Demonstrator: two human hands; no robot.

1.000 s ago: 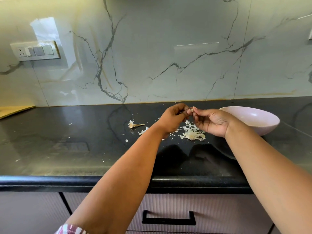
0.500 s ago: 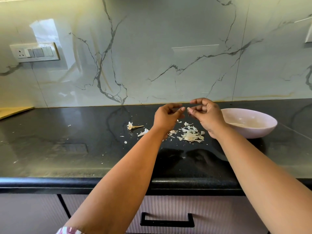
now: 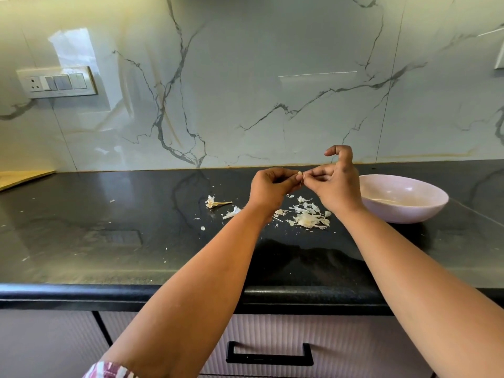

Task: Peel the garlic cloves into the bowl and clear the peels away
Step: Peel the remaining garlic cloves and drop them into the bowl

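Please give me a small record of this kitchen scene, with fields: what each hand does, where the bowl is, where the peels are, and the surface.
left hand: pinches garlic clove
right hand: pinches at the same clove, index finger raised
bowl: pink, on the counter, right of the hands
peels: loose pile below the hands
garlic stem: left of the pile
counter: dark, glossy
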